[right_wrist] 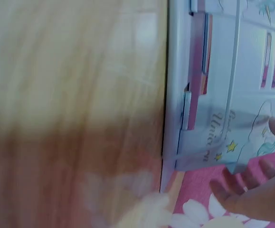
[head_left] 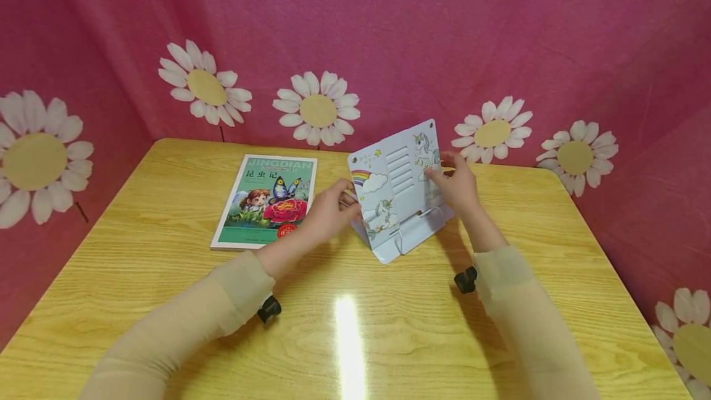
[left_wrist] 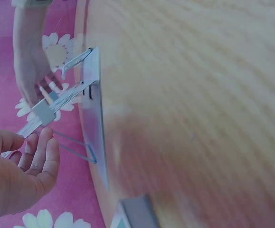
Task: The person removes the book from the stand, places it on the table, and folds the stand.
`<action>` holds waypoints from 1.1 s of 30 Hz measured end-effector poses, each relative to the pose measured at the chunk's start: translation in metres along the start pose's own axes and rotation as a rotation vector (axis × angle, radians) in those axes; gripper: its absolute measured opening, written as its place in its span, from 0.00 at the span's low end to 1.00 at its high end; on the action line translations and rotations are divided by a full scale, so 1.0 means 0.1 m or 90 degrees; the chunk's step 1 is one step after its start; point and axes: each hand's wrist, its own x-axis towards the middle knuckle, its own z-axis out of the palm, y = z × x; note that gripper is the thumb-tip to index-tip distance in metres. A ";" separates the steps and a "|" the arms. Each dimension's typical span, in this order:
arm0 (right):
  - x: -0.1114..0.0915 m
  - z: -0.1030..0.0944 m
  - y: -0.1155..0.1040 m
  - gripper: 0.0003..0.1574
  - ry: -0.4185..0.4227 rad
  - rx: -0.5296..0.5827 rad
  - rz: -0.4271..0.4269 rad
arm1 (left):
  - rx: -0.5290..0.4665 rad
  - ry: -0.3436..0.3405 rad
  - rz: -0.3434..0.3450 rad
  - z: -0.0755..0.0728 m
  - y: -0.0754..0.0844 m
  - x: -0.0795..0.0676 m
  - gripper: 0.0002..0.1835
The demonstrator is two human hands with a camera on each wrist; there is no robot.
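Note:
A white metal book stand [head_left: 401, 175] with unicorn, rainbow and star prints stands on the table, its slotted back panel tilted up from the base plate. My left hand [head_left: 332, 210] grips the panel's left edge between thumb and fingers. On the opposite edge, my right hand [head_left: 457, 185] has its thumb on the printed front and its fingers round behind. The left wrist view shows the stand's base plate [left_wrist: 95, 118] edge-on, with the panel slanting up from it. Two wire page holders rise at the front lip, one wire [right_wrist: 232, 71] crossing the panel in the right wrist view.
Left of the stand lies a book [head_left: 265, 199] with a green cover, butterfly and flower, close to my left forearm. The wooden table [head_left: 311, 332] ends at a pink curtain [head_left: 389, 36] with daisies behind and at the sides. Small black devices hang at both wrists.

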 end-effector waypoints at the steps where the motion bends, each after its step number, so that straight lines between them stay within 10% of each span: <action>1: -0.03 0.00 -0.01 0.41 0.000 -0.008 -0.002 | 0.004 -0.002 0.004 -0.02 0.01 0.00 0.11; 33: -0.65 0.41 -0.38 0.60 -0.042 -0.055 -0.027 | -0.024 -0.019 0.076 -0.40 0.17 0.23 0.25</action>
